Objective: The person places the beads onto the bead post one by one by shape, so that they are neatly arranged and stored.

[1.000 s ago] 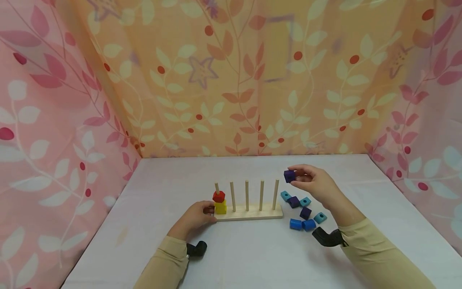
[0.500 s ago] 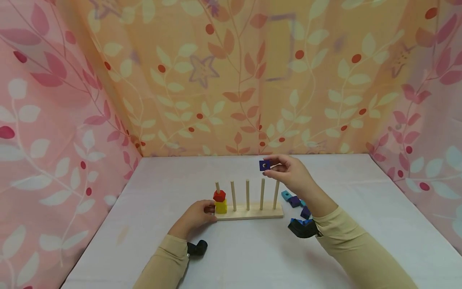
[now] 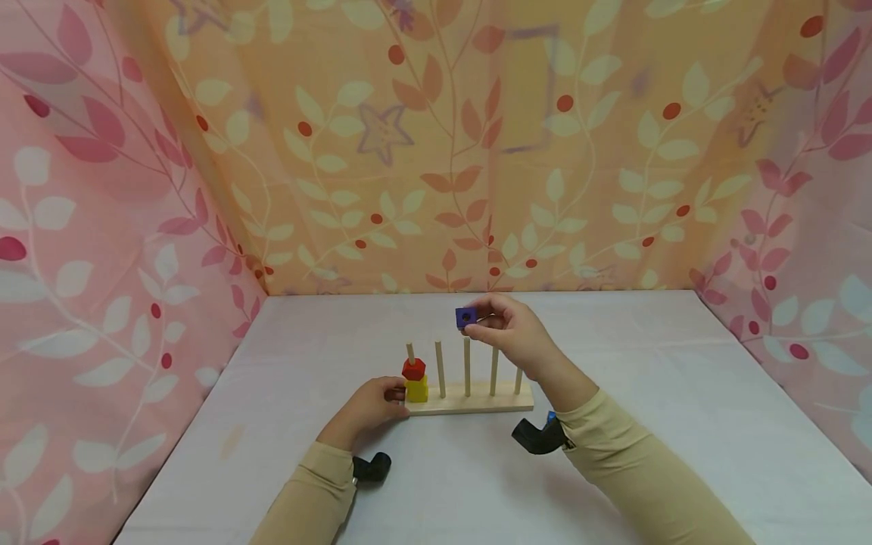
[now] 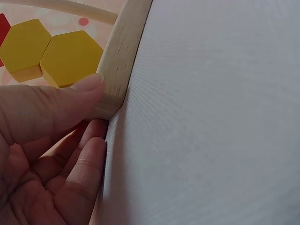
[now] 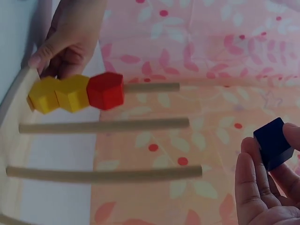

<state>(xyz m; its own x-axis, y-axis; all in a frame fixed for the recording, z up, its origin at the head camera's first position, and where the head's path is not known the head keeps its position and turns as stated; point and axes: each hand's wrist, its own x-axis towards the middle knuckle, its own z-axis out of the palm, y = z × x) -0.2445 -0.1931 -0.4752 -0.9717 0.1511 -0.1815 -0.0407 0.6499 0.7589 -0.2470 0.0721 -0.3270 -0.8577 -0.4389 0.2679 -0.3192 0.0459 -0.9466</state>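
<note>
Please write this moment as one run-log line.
left hand: grips wooden base, left end; right hand: holds purple block higher than pegs; leftmost peg: two yellow blocks, red block above

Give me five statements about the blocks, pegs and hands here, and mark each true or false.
1. One peg carries two yellow blocks and a red block. True.
2. The red block is the lowest on that peg. False: it sits on top of the yellow ones.
3. The right hand holds a purple block. True.
4. The purple block is threaded on a peg. False: it is off the pegs, held in the fingers.
5. The left hand grips the wooden base at one end. True.
</note>
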